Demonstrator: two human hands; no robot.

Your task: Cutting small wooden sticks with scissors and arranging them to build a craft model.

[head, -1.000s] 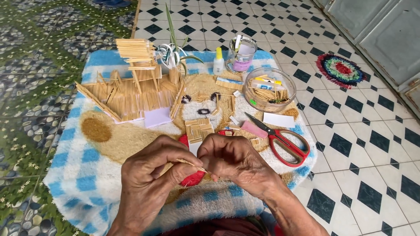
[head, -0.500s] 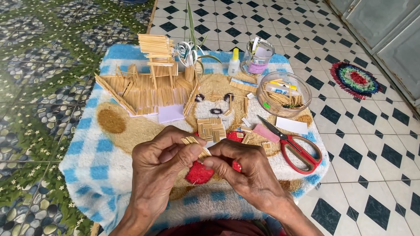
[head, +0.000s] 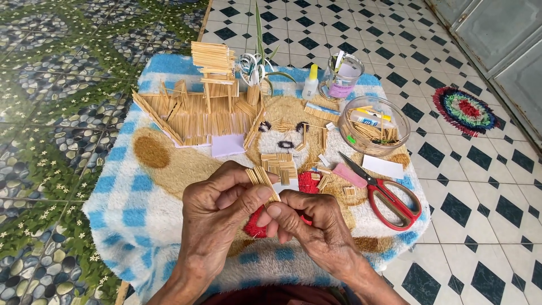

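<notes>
Both hands meet over the near surface (head: 141,226) — left hand (head: 223,212) pinches a small stick panel (head: 262,181), right hand (head: 313,226) closes on its lower end. Beyond the grip, a stick house (head: 197,113) stands partly built — loose panels (head: 279,165) wait.

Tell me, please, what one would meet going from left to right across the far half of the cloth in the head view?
Stick model → white scissors → glue bottle → glass jar → glass bowl.
</notes>
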